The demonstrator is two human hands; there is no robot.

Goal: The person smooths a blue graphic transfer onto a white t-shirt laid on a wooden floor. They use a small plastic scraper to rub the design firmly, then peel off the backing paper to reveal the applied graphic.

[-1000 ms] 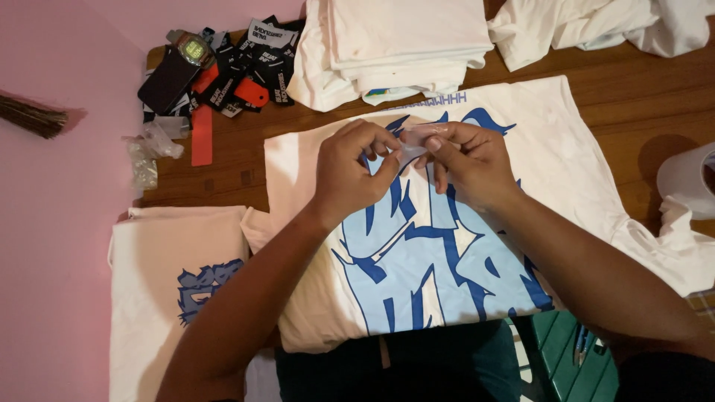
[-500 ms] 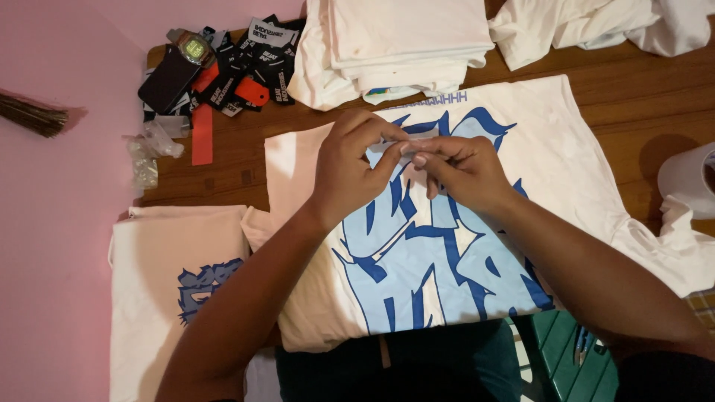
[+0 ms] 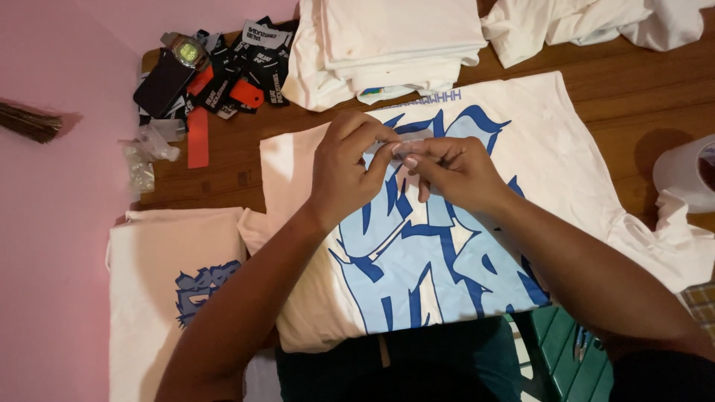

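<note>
Wooden table [image 3: 596,82] strewn with white shirts [image 3: 402,37]; pink wall [image 3: 52,186].

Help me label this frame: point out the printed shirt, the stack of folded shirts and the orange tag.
printed shirt [image 3: 439,268], head view, blue print.
stack of folded shirts [image 3: 395,37], head view, top fold.
orange tag [image 3: 197,138], head view, middle.

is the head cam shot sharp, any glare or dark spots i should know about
Head view: mostly sharp on the left hand, the right hand and the blue graphic t-shirt; the small item pinched between the fingers is too small to make out. Head view: the folded white shirt stack looks bright and washed out. Head view: the bottom edge falls dark, and a white roll throws a soft shadow on the wooden table.
</note>
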